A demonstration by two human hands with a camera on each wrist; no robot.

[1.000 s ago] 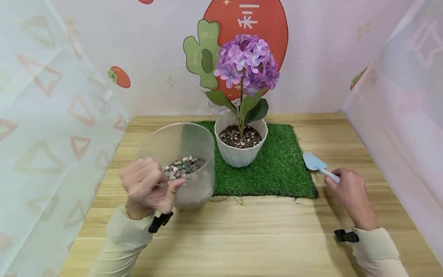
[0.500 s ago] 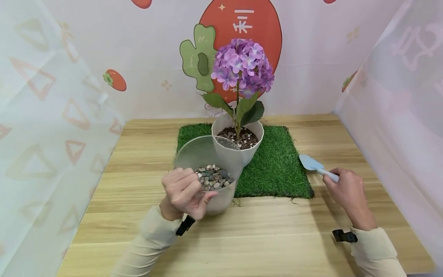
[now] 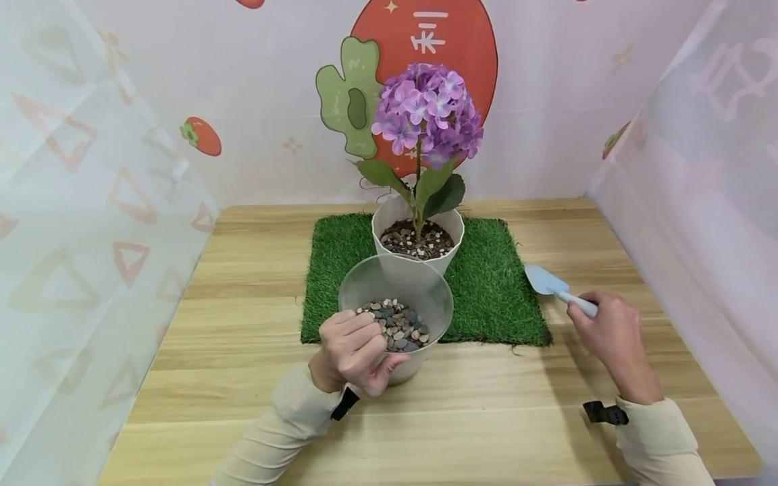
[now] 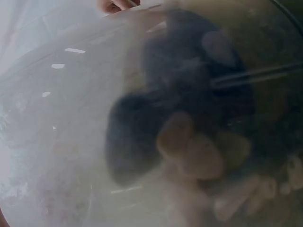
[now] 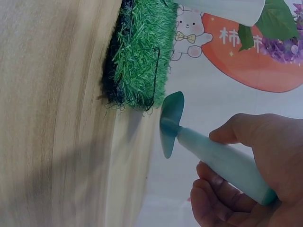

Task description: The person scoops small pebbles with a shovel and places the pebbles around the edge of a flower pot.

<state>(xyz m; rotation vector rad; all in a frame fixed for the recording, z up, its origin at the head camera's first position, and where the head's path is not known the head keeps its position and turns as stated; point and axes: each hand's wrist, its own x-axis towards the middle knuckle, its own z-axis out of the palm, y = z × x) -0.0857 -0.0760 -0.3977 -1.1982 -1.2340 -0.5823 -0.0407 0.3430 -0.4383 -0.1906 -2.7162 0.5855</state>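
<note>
Clear container [image 3: 425,287] in the grip of a person's left hand [image 3: 357,349], midway between the side edges of a wooden table [image 3: 243,304], holds a bed of mixed pebbles [image 3: 398,329]. The hand's fingers are curled over the rim at the container's left, thumb along the near side; whether the base touches the table cannot be told. The left wrist view looks through the cloudy wall at blurred stones.

Toward the table's right edge, the right hand [image 3: 612,334] pinches the handle of a pale blue trowel [image 3: 558,289], thumb on one side, fingers curled on the other. The trowel's blade points at the right edge of a green grass mat [image 3: 495,304], just beside it; contact is unclear.

Nearer the table's far edge, a white pot [image 3: 451,224] stands upright on the mat, partly behind the container's rim. Dark soil [image 3: 439,243] flecked with white surrounds the stem of a purple hydrangea [image 3: 427,115]. Beyond the far edge hangs a printed backdrop [image 3: 255,135]. Cream sleeves [image 3: 286,412] and black wristbands [image 3: 345,403] show at both wrists.
</note>
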